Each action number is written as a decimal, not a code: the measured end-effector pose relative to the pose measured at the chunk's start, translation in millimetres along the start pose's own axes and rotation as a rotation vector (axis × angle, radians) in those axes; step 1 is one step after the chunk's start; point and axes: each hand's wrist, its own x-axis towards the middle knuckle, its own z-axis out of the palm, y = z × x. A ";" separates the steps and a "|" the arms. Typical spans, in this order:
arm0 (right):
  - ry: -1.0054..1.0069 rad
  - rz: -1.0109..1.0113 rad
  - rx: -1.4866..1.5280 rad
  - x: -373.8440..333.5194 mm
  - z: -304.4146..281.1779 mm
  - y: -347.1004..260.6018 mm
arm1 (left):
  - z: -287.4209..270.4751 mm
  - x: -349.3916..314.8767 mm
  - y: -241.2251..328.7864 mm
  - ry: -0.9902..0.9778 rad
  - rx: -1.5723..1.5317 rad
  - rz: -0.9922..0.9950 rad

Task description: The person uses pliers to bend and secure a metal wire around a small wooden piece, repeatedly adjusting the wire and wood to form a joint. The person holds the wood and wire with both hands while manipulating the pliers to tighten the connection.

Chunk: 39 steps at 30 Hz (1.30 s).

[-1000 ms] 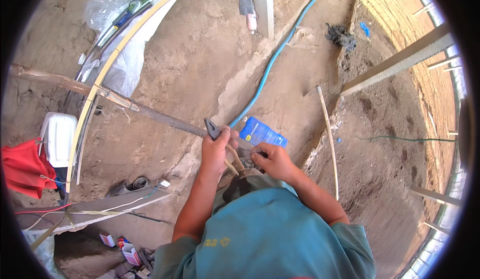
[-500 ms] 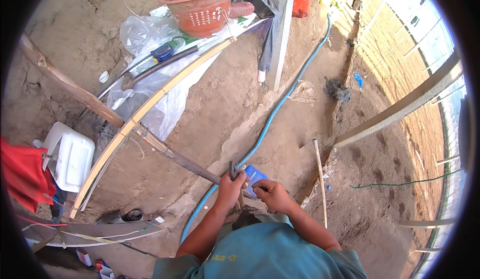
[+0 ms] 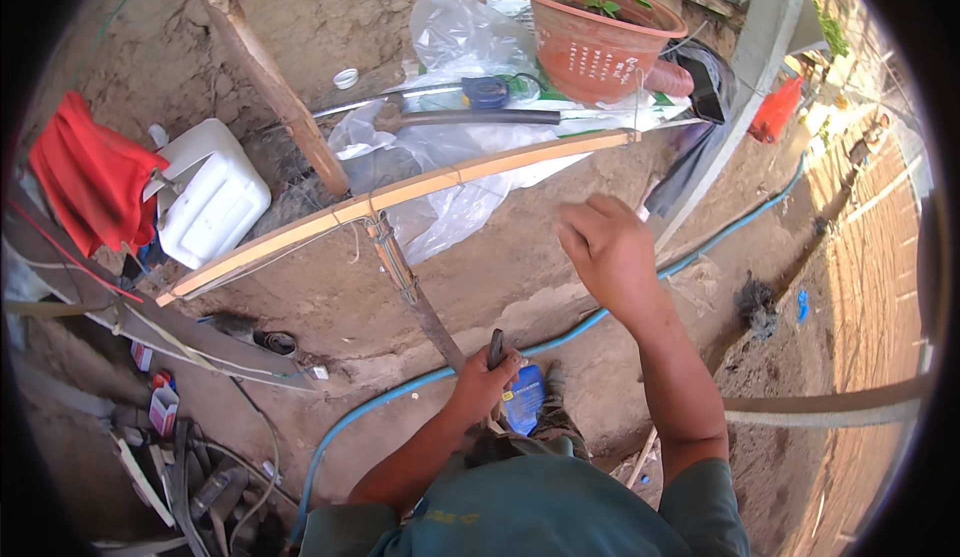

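Observation:
My left hand (image 3: 484,385) is closed around a tool with a dark blunt end (image 3: 495,347), which sticks up above the fist. Part of a wood-coloured shaft shows below it. My right hand (image 3: 606,252) is raised in front of the wooden strip (image 3: 500,162), its fingers curled and smeared by motion, so I cannot tell whether anything is in them. Beyond the strip, a blue tape measure (image 3: 486,92) and a dark bar-like tool (image 3: 480,117) lie on clear plastic sheeting (image 3: 470,37). A blue packet (image 3: 523,402) is just right of my left hand.
A potted plant (image 3: 590,47) stands at the back. A wooden pole (image 3: 265,72) and a tied stick (image 3: 425,322) meet the strip. A white container (image 3: 215,197) and red cloth (image 3: 95,177) are at left. A blue hose (image 3: 375,404) crosses the dirt beside a post (image 3: 735,102).
My right hand has left the area beside my left hand and moved up and forward. The left hand keeps hold of the tool. The view has swung left.

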 end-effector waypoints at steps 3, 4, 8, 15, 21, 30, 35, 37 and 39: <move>0.012 -0.214 -0.046 91.9 42.1 26.8 | 10.7 -9.7 0.7 0.182 -0.055 0.043; 0.000 -0.264 -0.067 114.1 59.8 35.4 | 13.4 -11.7 1.8 0.228 -0.075 0.061; -0.183 -0.316 -0.074 160.0 111.0 45.3 | 22.3 -17.1 11.4 0.295 -0.108 0.123; 0.101 0.088 0.589 65.8 51.1 38.8 | 21.5 5.6 30.8 0.269 -0.276 0.187; -0.406 0.356 0.797 -73.0 25.1 10.0 | 57.3 32.8 90.4 0.142 -0.410 0.275; -0.014 0.285 0.526 -109.9 -3.4 30.1 | 118.3 77.6 102.1 -0.115 -0.110 0.314; 0.122 0.549 0.776 -142.5 -1.4 49.3 | 142.0 99.0 115.9 -0.203 0.404 0.511; 0.277 0.655 0.936 -165.8 17.9 67.8 | 150.8 105.3 144.9 -0.104 0.871 0.753; 0.237 0.747 1.010 -177.2 13.9 87.9 | 163.2 118.4 183.3 0.153 1.293 0.935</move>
